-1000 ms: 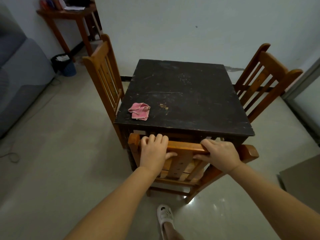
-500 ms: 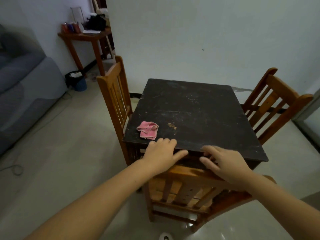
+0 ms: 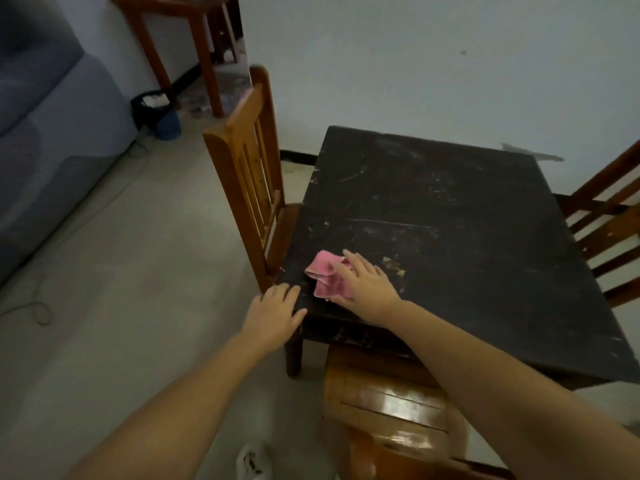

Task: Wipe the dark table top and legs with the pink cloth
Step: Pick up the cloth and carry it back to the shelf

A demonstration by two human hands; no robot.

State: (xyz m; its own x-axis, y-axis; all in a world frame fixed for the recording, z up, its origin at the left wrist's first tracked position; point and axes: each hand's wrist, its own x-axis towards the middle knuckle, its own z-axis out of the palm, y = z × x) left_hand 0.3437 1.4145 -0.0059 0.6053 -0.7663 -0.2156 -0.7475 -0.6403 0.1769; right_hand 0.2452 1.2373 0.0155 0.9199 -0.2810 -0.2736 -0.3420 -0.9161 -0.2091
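Pressing down on the pink cloth (image 3: 327,277), my right hand (image 3: 363,284) lay flat over it with the fingers spread and extended, palm on the fabric rather than pinching it; that grip was loose and open. The cloth sat crumpled near the front left corner of the dark counter (image 3: 450,216), part of it showing to the left of and below my fingers. My left hand (image 3: 275,315) rested just beside it on that same corner, fingers splayed over the edge, grip also open and holding nothing. I could see one dark leg (image 3: 293,355) under the corner, directly below my left hand. Pale scuffs and scratches marked the counter's surface, and a small patch of light crumbs or worn finish (image 3: 393,266) lay just right of my right hand. A wooden chair (image 3: 249,174) stood against the counter's left side, its slatted back toward me. Another chair's glossy seat (image 3: 388,407) sat beneath my right forearm, at the near edge. A third chair (image 3: 606,223) showed at the far right. Farther off to the left were a grey sofa (image 3: 52,133), a small bin (image 3: 156,112) and a wooden side table (image 3: 194,36) by the wall.
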